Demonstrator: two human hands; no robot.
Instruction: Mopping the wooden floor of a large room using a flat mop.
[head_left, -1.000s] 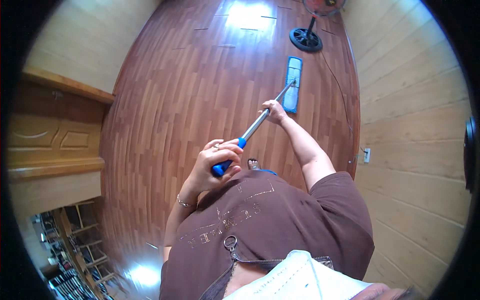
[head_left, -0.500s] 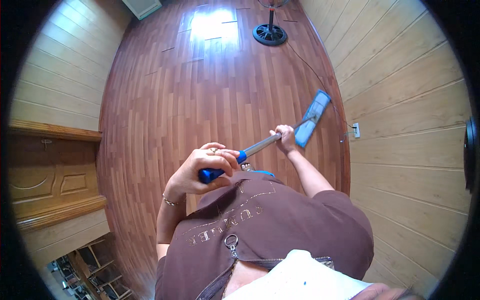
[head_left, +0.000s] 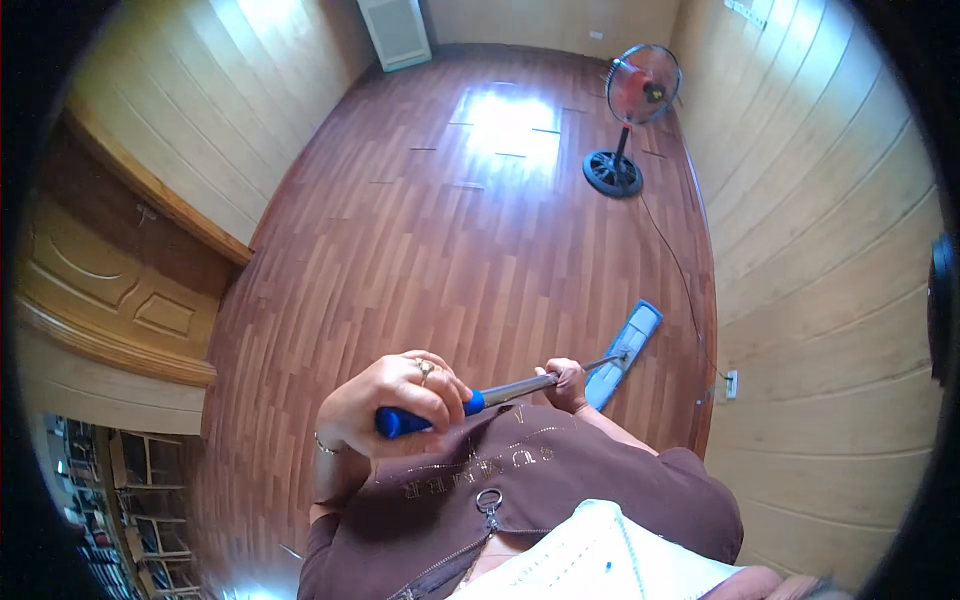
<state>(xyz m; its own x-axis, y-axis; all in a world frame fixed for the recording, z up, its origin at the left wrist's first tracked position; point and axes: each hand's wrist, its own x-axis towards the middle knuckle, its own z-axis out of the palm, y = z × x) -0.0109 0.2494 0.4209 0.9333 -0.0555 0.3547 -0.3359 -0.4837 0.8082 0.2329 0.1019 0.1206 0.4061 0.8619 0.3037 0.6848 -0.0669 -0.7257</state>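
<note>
A flat mop reaches from my chest down to the floor on my right. My left hand, with a ring on a finger and a bracelet at the wrist, is wrapped round the blue grip at the top of its handle. Farther down, my right hand is closed round the metal pole. The light blue mop head lies on the wood-look floor, slanted, near the right wall. Part of its near end is hidden behind my right hand and arm.
A red and black standing fan stands far right; its cord runs along the floor to a wall socket. A white cabinet-like unit is at the far left. A wooden door and shelves are on the left.
The view has tilted up, so the whole fan now shows and everything sits lower. Both hands keep their hold on the mop; the mop head remains on the floor at the right.
</note>
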